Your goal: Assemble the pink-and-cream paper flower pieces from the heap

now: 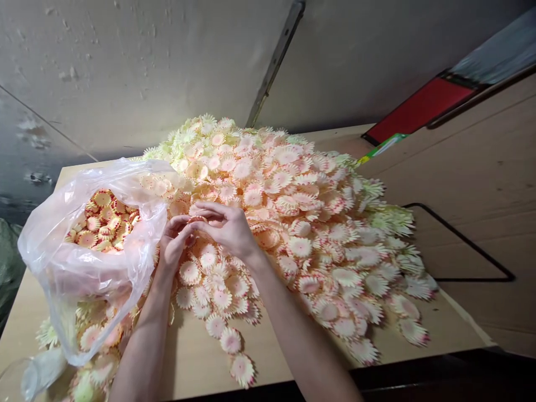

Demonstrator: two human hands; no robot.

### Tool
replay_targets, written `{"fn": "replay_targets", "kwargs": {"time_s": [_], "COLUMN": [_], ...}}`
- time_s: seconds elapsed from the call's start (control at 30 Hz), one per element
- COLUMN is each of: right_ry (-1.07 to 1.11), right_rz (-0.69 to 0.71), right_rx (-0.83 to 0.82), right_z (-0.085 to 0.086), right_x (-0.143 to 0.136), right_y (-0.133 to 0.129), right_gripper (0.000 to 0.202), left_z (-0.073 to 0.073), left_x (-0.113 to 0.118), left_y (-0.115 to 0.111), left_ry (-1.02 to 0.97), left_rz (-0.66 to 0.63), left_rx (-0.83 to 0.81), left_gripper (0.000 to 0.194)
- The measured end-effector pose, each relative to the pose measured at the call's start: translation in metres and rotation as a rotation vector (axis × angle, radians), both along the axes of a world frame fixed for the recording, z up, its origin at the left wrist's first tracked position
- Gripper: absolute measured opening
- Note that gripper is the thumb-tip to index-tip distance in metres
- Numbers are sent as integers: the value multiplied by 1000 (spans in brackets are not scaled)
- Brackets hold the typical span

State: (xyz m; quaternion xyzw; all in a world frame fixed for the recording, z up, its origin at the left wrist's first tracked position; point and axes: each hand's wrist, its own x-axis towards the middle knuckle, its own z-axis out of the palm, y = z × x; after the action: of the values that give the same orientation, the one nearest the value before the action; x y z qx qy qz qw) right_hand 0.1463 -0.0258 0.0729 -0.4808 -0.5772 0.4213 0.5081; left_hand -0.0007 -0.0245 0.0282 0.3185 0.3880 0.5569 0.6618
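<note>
My left hand (178, 239) and my right hand (226, 226) meet over the front of a big pile of flower-shaped pieces (285, 184), pale cream and pink with toothed, red-tipped edges. Between the fingertips of both hands is one such flower piece (196, 219), mostly covered by the fingers. Just left of my left hand stands an open clear plastic bag (46, 240). Inside it lie several smaller, more closed flower pieces (104, 218), yellowish with red edges.
The pile spreads over a light wooden table (268, 357), with loose pieces near its front edge. Behind is a grey wall (167, 67) with a metal strip (276, 61). Cardboard (473, 184), a red object (419, 109) and a bent black rod (464, 240) are on the right.
</note>
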Motion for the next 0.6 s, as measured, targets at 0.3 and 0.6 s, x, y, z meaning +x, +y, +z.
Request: {"fn": "replay_targets", "kwargs": {"time_s": [0.3, 0.6], "right_ry": [-119, -85], "right_rz": [211, 257], "right_rx": [-59, -46], "right_z": [7, 2], "right_x": [9, 7], "right_y": [26, 33], "right_gripper": [31, 31], "left_z": [7, 5], "left_x": [1, 2], "left_y": [-1, 1], "left_ry": [-44, -18], "left_rz": [19, -56], "left_rx": [27, 21], "left_gripper": [36, 39]}}
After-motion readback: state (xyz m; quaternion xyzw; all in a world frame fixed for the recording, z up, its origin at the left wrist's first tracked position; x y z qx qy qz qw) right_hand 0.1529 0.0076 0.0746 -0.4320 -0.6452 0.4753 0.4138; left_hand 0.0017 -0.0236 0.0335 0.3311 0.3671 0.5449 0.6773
